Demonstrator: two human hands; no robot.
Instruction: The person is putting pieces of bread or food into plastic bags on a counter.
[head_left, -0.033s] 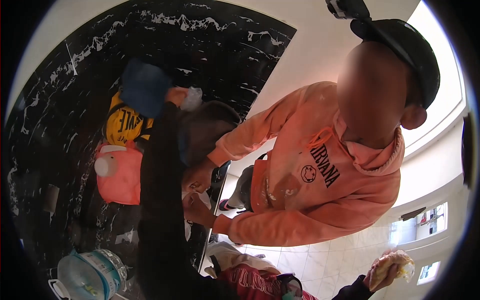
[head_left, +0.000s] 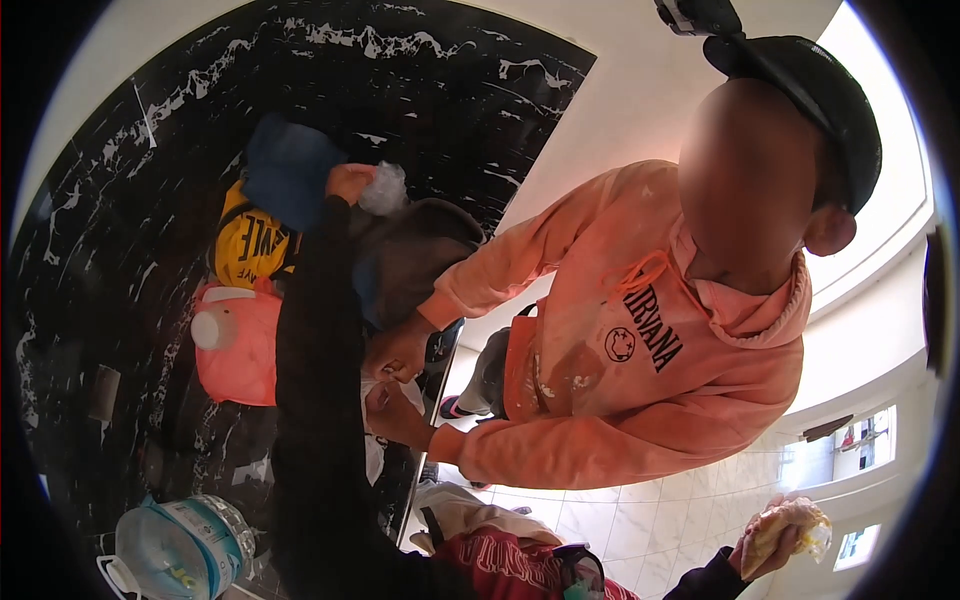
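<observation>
My left arm in a black sleeve reaches across the dark counter, and my left hand (head_left: 350,184) is closed on a crumpled clear plastic bag (head_left: 385,190). Beside those fingers lies a dark blue cloth item (head_left: 288,170); I cannot tell whether the hand touches it. Out to the lower right, my right hand (head_left: 762,550) grips a sandwich (head_left: 785,530) partly wrapped in clear plastic. A yellow fabric item with black lettering (head_left: 247,248) and a pink item with a round white cap (head_left: 238,345) sit left of my forearm.
Across from me a person in an orange hoodie (head_left: 640,330) works a white plastic bag (head_left: 375,455) at the counter's edge. A dark bag (head_left: 425,255) rests near their arm. At lower left lies a large clear water bottle (head_left: 185,550) on the black marbled counter (head_left: 90,300).
My left hand and the plastic bag have shifted up very slightly, and my left forearm a little leftward. My right hand still grips the sandwich.
</observation>
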